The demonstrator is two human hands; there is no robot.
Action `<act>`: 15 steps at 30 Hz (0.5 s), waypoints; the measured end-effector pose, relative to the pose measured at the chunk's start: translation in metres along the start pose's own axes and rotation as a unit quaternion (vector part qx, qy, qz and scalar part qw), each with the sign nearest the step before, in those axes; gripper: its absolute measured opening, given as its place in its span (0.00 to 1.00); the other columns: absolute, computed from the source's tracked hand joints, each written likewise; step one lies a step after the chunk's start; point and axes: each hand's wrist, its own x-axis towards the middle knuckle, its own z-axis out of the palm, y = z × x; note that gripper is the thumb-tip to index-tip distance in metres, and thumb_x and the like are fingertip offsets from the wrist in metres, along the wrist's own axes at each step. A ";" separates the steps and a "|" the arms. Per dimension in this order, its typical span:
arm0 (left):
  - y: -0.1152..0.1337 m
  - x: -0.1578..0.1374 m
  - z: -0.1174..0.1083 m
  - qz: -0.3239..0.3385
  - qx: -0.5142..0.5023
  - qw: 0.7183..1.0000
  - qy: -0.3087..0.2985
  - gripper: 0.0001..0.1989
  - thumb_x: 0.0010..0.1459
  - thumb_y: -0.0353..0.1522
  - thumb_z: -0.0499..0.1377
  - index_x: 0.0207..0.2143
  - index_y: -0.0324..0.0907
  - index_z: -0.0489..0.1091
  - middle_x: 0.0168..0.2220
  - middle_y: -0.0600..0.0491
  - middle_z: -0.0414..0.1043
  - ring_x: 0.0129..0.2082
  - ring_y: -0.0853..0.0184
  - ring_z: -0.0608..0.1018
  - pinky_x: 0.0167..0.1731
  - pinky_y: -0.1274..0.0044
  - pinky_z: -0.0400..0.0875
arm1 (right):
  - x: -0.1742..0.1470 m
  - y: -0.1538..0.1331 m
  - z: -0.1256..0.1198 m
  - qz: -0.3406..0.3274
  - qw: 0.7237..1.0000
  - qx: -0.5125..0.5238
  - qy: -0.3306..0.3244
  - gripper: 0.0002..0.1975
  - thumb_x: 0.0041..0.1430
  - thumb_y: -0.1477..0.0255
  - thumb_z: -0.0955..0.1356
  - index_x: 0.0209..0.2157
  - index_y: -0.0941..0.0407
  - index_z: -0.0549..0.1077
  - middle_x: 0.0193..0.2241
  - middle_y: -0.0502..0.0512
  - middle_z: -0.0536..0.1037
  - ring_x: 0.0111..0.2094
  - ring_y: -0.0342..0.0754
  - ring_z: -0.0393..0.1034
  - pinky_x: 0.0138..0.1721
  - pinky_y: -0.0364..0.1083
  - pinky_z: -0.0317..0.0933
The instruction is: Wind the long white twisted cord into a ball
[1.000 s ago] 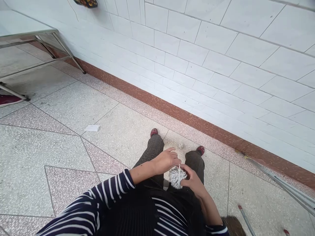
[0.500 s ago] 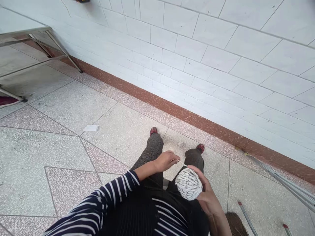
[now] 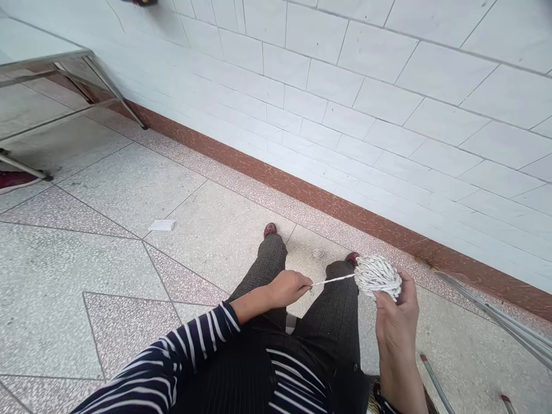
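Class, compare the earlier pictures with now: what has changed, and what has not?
The right hand, keeping hold, has carried the white ball of cord rightward and slightly up in the picture, away from the left hand; a longer, straight strand now runs between them. The left hand stays nearly in place, pinching the strand. The white slip on the floor looks unmoved.

Floor: pale speckled slabs (image 3: 207,221), pinkish triangular insets (image 3: 125,328), dark seams. On it, from where I stand: flat white slip (image 3: 162,225) on its own, small whitish clump (image 3: 318,253) between the person's two dark-red shoes (image 3: 269,229), metal-framed table (image 3: 116,91) on its legs, another maroon shoe (image 3: 15,180) beside a leg.
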 end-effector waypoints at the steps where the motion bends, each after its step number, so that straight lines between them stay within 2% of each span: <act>1: 0.005 -0.001 -0.002 0.016 -0.006 1.000 -0.006 0.12 0.68 0.31 0.52 0.33 0.41 0.72 0.32 0.53 0.77 0.35 0.67 0.78 0.33 0.81 0.62 | 0.001 0.001 0.002 -0.018 0.999 -0.043 -0.001 0.33 0.40 0.68 0.76 0.50 0.51 0.67 0.46 0.55 0.72 0.45 0.54 0.69 0.44 0.50 0.63; 2: 0.010 -0.003 -0.005 0.037 -0.008 0.999 -0.012 0.11 0.67 0.30 0.52 0.34 0.41 0.72 0.33 0.53 0.77 0.36 0.67 0.79 0.33 0.81 0.63 | 0.003 0.003 0.005 -0.041 0.994 -0.103 -0.002 0.33 0.40 0.67 0.76 0.50 0.52 0.67 0.47 0.56 0.72 0.46 0.56 0.69 0.44 0.51 0.63; 4: 0.019 -0.005 -0.009 0.077 0.005 0.997 -0.019 0.11 0.67 0.30 0.52 0.35 0.42 0.72 0.31 0.53 0.76 0.34 0.67 0.78 0.33 0.81 0.63 | 0.007 0.013 0.008 -0.078 0.965 -0.251 -0.021 0.31 0.41 0.66 0.75 0.50 0.51 0.68 0.48 0.57 0.70 0.47 0.59 0.68 0.45 0.53 0.62; 6: 0.026 -0.006 -0.014 0.102 0.043 0.994 -0.009 0.11 0.68 0.31 0.51 0.35 0.41 0.72 0.30 0.52 0.75 0.32 0.67 0.77 0.32 0.80 0.64 | 0.008 0.029 0.010 -0.062 0.926 -0.362 -0.089 0.28 0.43 0.66 0.73 0.49 0.50 0.69 0.49 0.57 0.68 0.47 0.60 0.67 0.45 0.55 0.61; 7: 0.027 -0.004 -0.016 0.110 0.065 0.992 -0.001 0.11 0.68 0.31 0.51 0.36 0.41 0.72 0.30 0.52 0.74 0.32 0.66 0.77 0.32 0.79 0.64 | 0.007 0.038 0.010 -0.032 0.913 -0.380 -0.144 0.28 0.43 0.68 0.72 0.49 0.50 0.69 0.49 0.57 0.68 0.46 0.60 0.66 0.45 0.55 0.60; 10: 0.021 0.002 -0.019 0.136 0.106 0.985 0.019 0.11 0.69 0.31 0.50 0.40 0.40 0.72 0.32 0.49 0.74 0.35 0.64 0.77 0.37 0.76 0.68 | -0.004 0.062 0.010 0.058 0.900 -0.311 -0.298 0.29 0.41 0.73 0.69 0.49 0.51 0.71 0.47 0.56 0.70 0.48 0.59 0.66 0.50 0.56 0.59; 12: 0.014 0.006 -0.018 0.153 0.091 0.984 0.025 0.11 0.69 0.32 0.50 0.41 0.39 0.73 0.35 0.48 0.75 0.40 0.63 0.77 0.42 0.75 0.69 | -0.014 0.070 0.008 0.091 0.893 -0.254 -0.360 0.29 0.39 0.75 0.69 0.49 0.52 0.73 0.45 0.55 0.73 0.48 0.57 0.68 0.53 0.54 0.59; 15: 0.006 0.007 -0.013 0.146 0.007 0.989 0.036 0.12 0.69 0.32 0.50 0.43 0.40 0.73 0.44 0.47 0.76 0.46 0.64 0.76 0.48 0.76 0.68 | -0.023 0.072 0.003 0.135 0.874 -0.193 -0.426 0.28 0.40 0.74 0.69 0.49 0.54 0.74 0.43 0.54 0.77 0.45 0.56 0.70 0.51 0.52 0.62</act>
